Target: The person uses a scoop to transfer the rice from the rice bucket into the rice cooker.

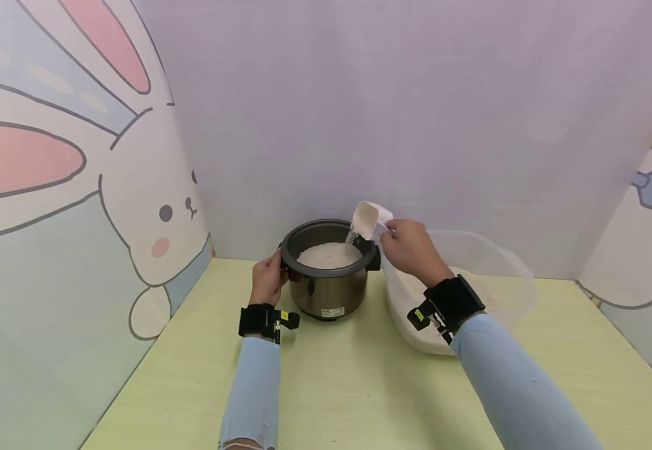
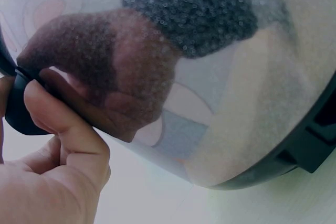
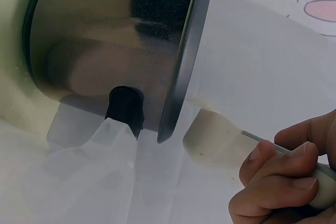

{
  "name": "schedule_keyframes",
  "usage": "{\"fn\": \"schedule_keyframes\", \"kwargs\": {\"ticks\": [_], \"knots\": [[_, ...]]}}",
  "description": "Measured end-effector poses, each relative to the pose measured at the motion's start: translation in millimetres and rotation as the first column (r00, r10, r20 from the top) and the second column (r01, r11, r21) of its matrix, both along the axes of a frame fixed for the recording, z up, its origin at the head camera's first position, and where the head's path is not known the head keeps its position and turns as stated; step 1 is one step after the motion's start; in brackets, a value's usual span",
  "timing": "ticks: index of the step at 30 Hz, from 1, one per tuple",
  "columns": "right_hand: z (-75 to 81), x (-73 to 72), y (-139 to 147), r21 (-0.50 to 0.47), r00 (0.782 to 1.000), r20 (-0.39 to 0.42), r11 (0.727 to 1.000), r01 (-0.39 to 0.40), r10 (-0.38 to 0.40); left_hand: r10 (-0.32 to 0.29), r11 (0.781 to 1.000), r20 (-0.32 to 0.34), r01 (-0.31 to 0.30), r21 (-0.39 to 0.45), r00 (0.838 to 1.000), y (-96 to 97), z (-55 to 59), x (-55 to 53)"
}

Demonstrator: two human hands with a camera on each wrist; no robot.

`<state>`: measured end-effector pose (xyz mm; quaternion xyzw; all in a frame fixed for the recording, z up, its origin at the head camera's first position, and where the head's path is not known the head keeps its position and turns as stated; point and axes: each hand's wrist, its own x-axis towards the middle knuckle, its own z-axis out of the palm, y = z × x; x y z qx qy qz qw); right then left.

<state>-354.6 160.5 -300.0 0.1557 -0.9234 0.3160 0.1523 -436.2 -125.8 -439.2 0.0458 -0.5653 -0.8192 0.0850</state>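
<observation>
A dark rice cooker [image 1: 328,290] without a lid stands at the back of the table, with white rice [image 1: 330,255] inside. My left hand [image 1: 267,278] grips its black side handle [image 2: 23,106], thumb and fingers around it in the left wrist view. My right hand [image 1: 414,250] holds a white measuring scoop [image 1: 372,220] by its handle, tipped over the cooker's right rim. Grains fall from the scoop into the pot. In the right wrist view the fingers [image 3: 278,192] curl round the scoop's handle, and the cup [image 3: 212,137] is beside the cooker's rim.
A translucent plastic tub [image 1: 410,325] holding rice stands right of the cooker, its edge close to the cooker's right handle [image 3: 126,109]. Behind runs a pale lilac backdrop [image 1: 444,112]; a rabbit-printed panel [image 1: 151,187] borders the left of the light green table [image 1: 326,387].
</observation>
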Motion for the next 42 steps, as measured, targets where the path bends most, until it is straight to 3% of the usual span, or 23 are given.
{"fn": "schedule_keyframes", "kwargs": {"ticks": [13, 21, 33, 42], "knots": [[-15.5, 6.3, -18.1, 0.037, 0.995, 0.007, 0.994, -0.103, 0.103, 0.002, 1.000, 0.016, -0.003, 0.014, 1.000, 0.1, 0.1, -0.2], [-18.3, 7.2, -33.7, 0.079, 0.994, -0.060, 0.993, -0.085, 0.090, -0.008, 1.000, 0.011, 0.008, 0.013, 1.000, -0.8, 0.8, 1.4], [-18.0, 5.3, -50.9, 0.143, 0.982, -0.107, 0.980, -0.140, 0.155, -0.006, 1.000, 0.011, 0.006, 0.019, 1.000, -1.8, 0.4, 1.5], [-15.8, -2.2, -65.1, 0.155, 0.975, -0.153, 0.978, -0.139, 0.163, -0.019, 1.000, 0.022, 0.019, 0.005, 1.000, -2.7, 4.6, 5.0]]}}
